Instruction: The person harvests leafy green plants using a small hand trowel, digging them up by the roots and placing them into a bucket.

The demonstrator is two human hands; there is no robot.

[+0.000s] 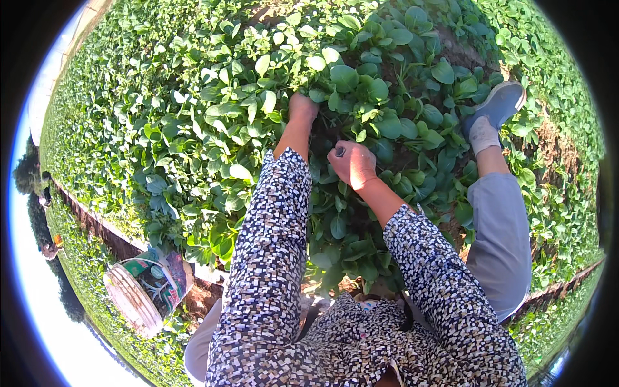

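Head view of a person bending over a bed of leafy green plants point(361, 97). The left hand point(302, 107) is reaching forward into the leaves near the middle of the bed; its fingers are buried in the foliage, so whether they are spread or closed on a stem cannot be told. The right hand point(352, 164) is hovering nearer the body, just right of the left forearm, curled into a loose fist with the thumb pressing against the fingers; a small dark object seems to be showing at the top of the fist, too small to identify. Both forearms are wearing sleeves point(271, 258) of a dark-and-white mosaic print. The person's right leg, in grey trousers point(500, 238), is stretching toward the bed's right side, with a grey shoe point(500, 103) resting among the plants. A round basket point(138, 293) is lying tilted at the bed's lower left edge, beside a dirt furrow point(103, 229) bordering the planting.
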